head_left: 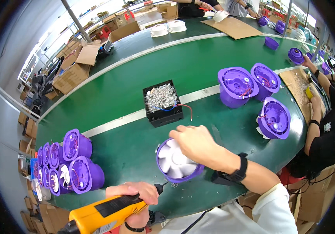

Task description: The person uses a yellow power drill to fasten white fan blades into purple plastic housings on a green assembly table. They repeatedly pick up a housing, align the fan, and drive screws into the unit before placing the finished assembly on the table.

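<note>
My right hand [196, 142] rests on top of a purple fan housing [177, 162] with white blades, holding it down on the green table [128, 93]. My left hand [134, 197] grips a yellow and black electric screwdriver [105, 212]; its tip points toward the housing's lower left rim. A black watch sits on my right wrist. Just beyond the housing stands a black tray [163, 104] full of silver screws, with a red and blue wire trailing from it.
Several purple housings lie in a cluster at the left [68, 165]. Three more stand at the right [253, 93]. A person in black [325, 128] works at the right edge. Cardboard boxes [74, 70] line the far side; white parts [167, 28] sit at the back.
</note>
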`<action>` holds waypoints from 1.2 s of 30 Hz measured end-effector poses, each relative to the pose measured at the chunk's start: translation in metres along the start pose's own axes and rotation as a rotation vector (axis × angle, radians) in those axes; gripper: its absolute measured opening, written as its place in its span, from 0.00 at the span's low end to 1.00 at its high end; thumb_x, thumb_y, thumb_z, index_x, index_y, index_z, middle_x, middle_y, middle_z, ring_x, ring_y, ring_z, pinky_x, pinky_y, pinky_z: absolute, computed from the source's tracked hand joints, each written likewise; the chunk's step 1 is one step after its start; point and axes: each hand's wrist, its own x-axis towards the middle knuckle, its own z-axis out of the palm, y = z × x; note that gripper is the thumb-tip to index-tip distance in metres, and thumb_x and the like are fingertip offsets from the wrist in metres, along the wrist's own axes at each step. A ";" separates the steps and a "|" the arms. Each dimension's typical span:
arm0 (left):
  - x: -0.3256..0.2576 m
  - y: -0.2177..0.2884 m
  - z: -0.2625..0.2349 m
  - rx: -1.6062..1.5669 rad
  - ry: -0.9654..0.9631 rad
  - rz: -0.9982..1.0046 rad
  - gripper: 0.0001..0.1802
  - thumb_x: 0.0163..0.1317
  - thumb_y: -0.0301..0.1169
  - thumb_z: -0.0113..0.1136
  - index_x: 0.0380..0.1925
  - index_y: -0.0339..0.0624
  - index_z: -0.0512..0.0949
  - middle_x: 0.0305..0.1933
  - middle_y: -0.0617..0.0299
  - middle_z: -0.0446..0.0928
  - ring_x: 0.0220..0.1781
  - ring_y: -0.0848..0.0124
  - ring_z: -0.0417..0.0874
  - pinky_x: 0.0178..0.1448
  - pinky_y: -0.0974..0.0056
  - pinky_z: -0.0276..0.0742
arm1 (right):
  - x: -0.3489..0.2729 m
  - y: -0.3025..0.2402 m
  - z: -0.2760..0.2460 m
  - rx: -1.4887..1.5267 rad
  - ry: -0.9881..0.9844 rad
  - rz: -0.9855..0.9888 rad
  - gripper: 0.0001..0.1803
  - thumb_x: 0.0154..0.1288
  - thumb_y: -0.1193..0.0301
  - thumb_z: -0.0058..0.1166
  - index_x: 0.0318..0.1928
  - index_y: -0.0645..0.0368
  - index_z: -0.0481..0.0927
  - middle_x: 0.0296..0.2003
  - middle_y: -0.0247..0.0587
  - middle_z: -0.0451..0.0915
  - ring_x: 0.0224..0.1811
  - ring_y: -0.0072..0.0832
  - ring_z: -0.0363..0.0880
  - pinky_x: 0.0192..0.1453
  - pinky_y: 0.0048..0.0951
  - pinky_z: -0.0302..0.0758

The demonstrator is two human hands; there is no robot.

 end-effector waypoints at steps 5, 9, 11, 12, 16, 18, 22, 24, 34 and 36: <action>0.002 -0.004 0.005 0.120 -0.028 0.039 0.33 0.59 0.61 0.51 0.41 0.42 0.58 0.16 0.60 0.69 0.13 0.69 0.71 0.17 0.64 0.71 | -0.017 -0.010 -0.006 0.087 0.154 0.076 0.22 0.49 0.78 0.50 0.48 0.63 0.75 0.36 0.54 0.76 0.41 0.43 0.80 0.39 0.42 0.77; 0.005 -0.017 0.011 0.079 -0.065 0.000 0.33 0.60 0.62 0.50 0.41 0.42 0.58 0.15 0.60 0.68 0.12 0.69 0.70 0.17 0.65 0.69 | -0.001 0.017 0.026 0.394 0.387 -0.212 0.25 0.52 0.80 0.46 0.54 0.66 0.71 0.50 0.57 0.74 0.48 0.49 0.77 0.53 0.42 0.72; 0.005 -0.019 0.007 0.116 -0.038 0.044 0.33 0.60 0.62 0.49 0.41 0.42 0.58 0.15 0.61 0.68 0.12 0.70 0.69 0.17 0.65 0.69 | -0.004 0.010 0.022 0.651 0.130 -0.016 0.23 0.56 0.80 0.43 0.56 0.65 0.70 0.52 0.56 0.74 0.50 0.50 0.75 0.55 0.41 0.72; 0.006 -0.019 0.006 0.131 -0.028 0.044 0.33 0.60 0.61 0.49 0.41 0.42 0.58 0.15 0.61 0.68 0.12 0.70 0.68 0.17 0.66 0.69 | -0.006 0.009 0.020 0.648 0.112 0.007 0.23 0.57 0.80 0.42 0.56 0.65 0.70 0.52 0.56 0.74 0.50 0.50 0.75 0.54 0.42 0.72; 0.010 -0.017 0.005 0.142 -0.019 0.006 0.32 0.60 0.61 0.49 0.41 0.42 0.58 0.16 0.61 0.68 0.12 0.70 0.68 0.17 0.66 0.68 | -0.006 0.014 0.027 0.592 0.168 -0.027 0.23 0.58 0.80 0.41 0.57 0.63 0.70 0.51 0.55 0.75 0.49 0.50 0.75 0.52 0.42 0.74; 0.010 -0.020 0.006 0.153 -0.018 0.013 0.32 0.60 0.62 0.49 0.42 0.42 0.58 0.16 0.60 0.68 0.12 0.71 0.68 0.16 0.66 0.68 | -0.008 0.014 0.029 0.584 0.162 -0.023 0.25 0.59 0.81 0.41 0.59 0.58 0.68 0.50 0.52 0.75 0.44 0.48 0.76 0.47 0.41 0.74; 0.010 -0.021 0.007 0.161 -0.024 0.022 0.33 0.60 0.62 0.49 0.42 0.42 0.58 0.16 0.61 0.68 0.11 0.71 0.68 0.16 0.67 0.68 | -0.008 0.014 0.028 0.584 0.159 -0.028 0.26 0.60 0.81 0.40 0.60 0.55 0.68 0.48 0.50 0.75 0.41 0.47 0.77 0.44 0.40 0.74; 0.011 -0.021 0.007 0.166 -0.030 0.014 0.33 0.59 0.63 0.49 0.42 0.42 0.58 0.15 0.61 0.68 0.11 0.71 0.67 0.16 0.67 0.67 | -0.007 0.015 0.030 0.578 0.179 -0.036 0.26 0.60 0.81 0.40 0.60 0.55 0.68 0.47 0.50 0.75 0.41 0.47 0.77 0.44 0.40 0.74; 0.013 -0.021 0.009 0.143 -0.007 -0.036 0.33 0.59 0.63 0.49 0.41 0.42 0.59 0.15 0.62 0.67 0.11 0.71 0.67 0.16 0.67 0.67 | -0.006 0.013 0.032 0.572 0.189 -0.032 0.25 0.60 0.80 0.40 0.59 0.55 0.69 0.45 0.50 0.76 0.42 0.48 0.76 0.44 0.41 0.73; 0.017 -0.022 0.009 0.118 -0.019 -0.064 0.33 0.59 0.62 0.49 0.41 0.42 0.59 0.15 0.62 0.66 0.11 0.71 0.67 0.16 0.67 0.66 | -0.007 0.014 0.029 0.563 0.165 -0.017 0.25 0.59 0.80 0.41 0.59 0.55 0.68 0.45 0.49 0.76 0.42 0.47 0.76 0.44 0.41 0.73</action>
